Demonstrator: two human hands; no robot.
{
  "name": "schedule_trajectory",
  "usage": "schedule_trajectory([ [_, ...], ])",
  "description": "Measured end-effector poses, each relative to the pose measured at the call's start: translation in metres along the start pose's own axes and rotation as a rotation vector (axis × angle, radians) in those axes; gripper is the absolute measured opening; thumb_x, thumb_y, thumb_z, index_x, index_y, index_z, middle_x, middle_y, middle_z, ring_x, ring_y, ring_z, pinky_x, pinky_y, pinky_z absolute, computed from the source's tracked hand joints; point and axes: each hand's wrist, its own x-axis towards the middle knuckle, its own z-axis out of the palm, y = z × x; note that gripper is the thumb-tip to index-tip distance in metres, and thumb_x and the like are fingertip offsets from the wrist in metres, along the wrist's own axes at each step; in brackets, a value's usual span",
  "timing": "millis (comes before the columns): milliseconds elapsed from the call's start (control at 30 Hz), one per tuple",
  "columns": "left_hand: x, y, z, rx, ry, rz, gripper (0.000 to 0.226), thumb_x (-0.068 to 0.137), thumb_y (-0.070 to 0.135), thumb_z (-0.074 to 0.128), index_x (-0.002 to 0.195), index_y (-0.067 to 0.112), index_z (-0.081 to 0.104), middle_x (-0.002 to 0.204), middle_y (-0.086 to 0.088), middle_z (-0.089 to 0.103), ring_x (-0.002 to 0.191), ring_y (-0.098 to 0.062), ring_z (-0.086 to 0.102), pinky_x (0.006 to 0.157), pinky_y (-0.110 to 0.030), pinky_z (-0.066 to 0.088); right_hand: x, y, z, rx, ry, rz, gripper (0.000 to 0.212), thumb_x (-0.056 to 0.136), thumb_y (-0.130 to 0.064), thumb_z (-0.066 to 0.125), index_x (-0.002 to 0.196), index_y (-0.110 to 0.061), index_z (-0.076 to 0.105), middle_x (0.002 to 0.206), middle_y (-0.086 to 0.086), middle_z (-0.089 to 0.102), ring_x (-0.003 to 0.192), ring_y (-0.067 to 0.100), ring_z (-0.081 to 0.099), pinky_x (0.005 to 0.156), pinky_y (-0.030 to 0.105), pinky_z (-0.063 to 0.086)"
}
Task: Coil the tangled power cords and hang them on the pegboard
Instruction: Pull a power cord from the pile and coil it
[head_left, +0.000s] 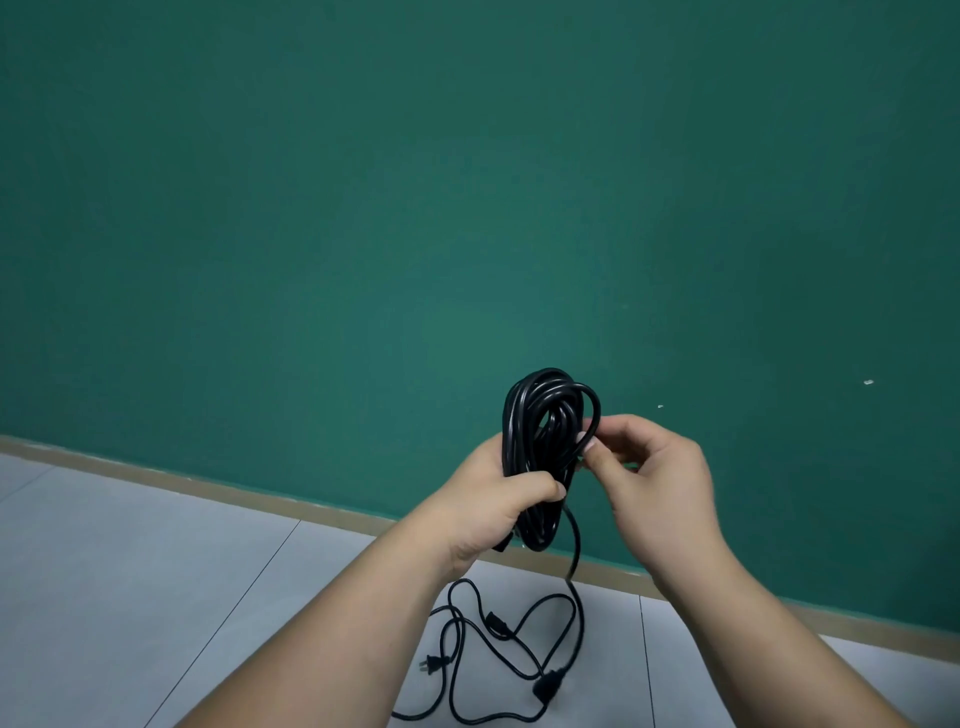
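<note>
The left hand (493, 496) grips the middle of a black coil (540, 410), held up before the green wall (467, 208). Just beside the coil, the right hand (660, 467) pinches its outer loop. Below the coil, tangled cords (550, 682) lie on the floor (156, 571). I'd judge the coiling part done and the hanging not begun; no pegboard shows.

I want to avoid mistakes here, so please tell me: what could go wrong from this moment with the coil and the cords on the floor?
1. The left hand alone grips the whole coil, while the right hand pinches a single loop; the loops may slip apart.
2. The hanging strand seems to lead down into the tangled cords on the floor; pulling it could tighten the tangle or drag a plug.
</note>
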Motion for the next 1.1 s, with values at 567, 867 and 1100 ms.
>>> schedule_trajectory([
  [567,0.016,0.021,-0.017,-0.767,0.414,0.078,0.013,0.095,-0.005,0.058,0.104,0.003,0.061,0.093,-0.012,0.065,0.072,-0.024,0.063,0.065,-0.038,0.056,-0.01,0.024,-0.001,0.005,-0.833,0.252,0.02,0.111,-0.026,0.053,0.128,-0.022,0.064,0.08,0.0,0.068,0.072,0.018,0.063,0.084,0.039,0.057],
  [867,0.009,0.024,-0.07,-0.089,0.645,0.078,0.033,0.098,0.029,0.075,0.122,0.017,0.056,0.09,-0.009,0.068,0.071,-0.024,0.067,0.047,-0.025,0.052,0.007,-0.001,-0.038,-0.473,-0.553,-0.255,0.014,0.106,-0.045,0.056,0.107,-0.045,0.07,0.08,-0.007,0.069,0.07,0.013,0.059,0.075,0.033,0.052],
  [1100,-0.005,0.011,-0.049,0.222,-0.284,-0.059,0.046,0.084,0.049,0.085,0.111,0.025,0.056,0.085,-0.011,0.068,0.076,-0.032,0.066,0.072,-0.04,0.057,0.014,-0.008,-0.051,-0.423,-0.264,-0.475,0.017,0.093,-0.05,0.069,0.101,-0.037,0.076,0.087,-0.02,0.065,0.07,0.016,0.057,0.063,0.027,0.044],
])
